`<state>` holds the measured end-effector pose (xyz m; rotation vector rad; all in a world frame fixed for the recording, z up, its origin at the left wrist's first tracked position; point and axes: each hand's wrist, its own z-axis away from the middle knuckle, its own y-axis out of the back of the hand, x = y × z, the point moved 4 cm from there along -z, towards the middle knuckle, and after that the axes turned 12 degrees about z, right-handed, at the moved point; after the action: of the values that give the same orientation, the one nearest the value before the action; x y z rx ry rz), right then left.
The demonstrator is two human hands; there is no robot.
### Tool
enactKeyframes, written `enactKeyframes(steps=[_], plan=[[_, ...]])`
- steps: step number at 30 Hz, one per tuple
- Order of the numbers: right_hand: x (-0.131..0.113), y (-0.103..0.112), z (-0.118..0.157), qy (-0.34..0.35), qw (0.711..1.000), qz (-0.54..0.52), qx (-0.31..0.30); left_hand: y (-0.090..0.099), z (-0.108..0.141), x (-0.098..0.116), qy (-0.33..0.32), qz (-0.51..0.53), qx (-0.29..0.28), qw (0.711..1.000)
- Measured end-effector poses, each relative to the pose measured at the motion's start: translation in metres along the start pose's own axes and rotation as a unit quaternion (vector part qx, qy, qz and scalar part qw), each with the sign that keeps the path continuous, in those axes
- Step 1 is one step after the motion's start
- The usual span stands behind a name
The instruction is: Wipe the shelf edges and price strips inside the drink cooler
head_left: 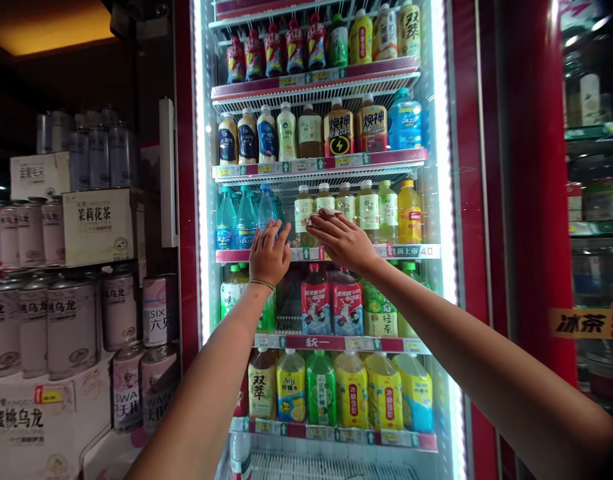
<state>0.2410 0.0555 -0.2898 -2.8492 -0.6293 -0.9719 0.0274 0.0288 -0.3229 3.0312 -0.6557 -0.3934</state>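
Note:
My left hand (270, 255) is raised with its fingers stretched out, against or just in front of the glass door (289, 293) of a lit drinks fridge. A thin band circles that wrist. Further right, my right hand (342, 239) lies flattened over a small white cloth or tissue (328, 212), pressing it towards the glass. Only the upper edge of the white piece shows; my fingers hide the rest. Behind my hands stand blue-capped bottles (246, 217) and pale-labelled tea bottles (367, 207) on a middle shelf.
More shelves of bottles rise above and below, with red energy drinks (342, 130) and yellow bottles (353, 390). Bright light strips (443, 167) edge the fridge. Stacked cans (73, 327) and boxes (97, 227) fill the left side. A red post (543, 167) stands at the right.

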Motion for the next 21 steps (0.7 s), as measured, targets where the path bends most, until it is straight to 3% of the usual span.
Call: enactKeyframes(steps=[4,8,12,17,21], plan=[[0.0063,0.0026,-0.0009,-0.090,0.995,0.021,0.020,-0.0003,0.0000,-0.0004,0.009,0.012,-0.006,1.000],[-0.0015,0.0010,-0.0014,0.005,1.000,0.003,-0.014,0.0005,-0.0002,0.0006,0.009,0.006,-0.005,1.000],[0.0057,0.0040,0.0002,-0.084,0.996,0.026,0.028,0.0004,-0.0004,0.0001,0.015,0.012,-0.008,1.000],[-0.0021,0.0032,0.0004,0.008,1.000,0.013,-0.004,-0.0004,-0.0001,-0.0004,0.013,0.015,-0.008,1.000],[0.0027,0.0050,0.0016,-0.059,0.997,0.039,0.014,-0.0004,0.0001,0.0001,0.008,0.009,-0.001,1.000]])
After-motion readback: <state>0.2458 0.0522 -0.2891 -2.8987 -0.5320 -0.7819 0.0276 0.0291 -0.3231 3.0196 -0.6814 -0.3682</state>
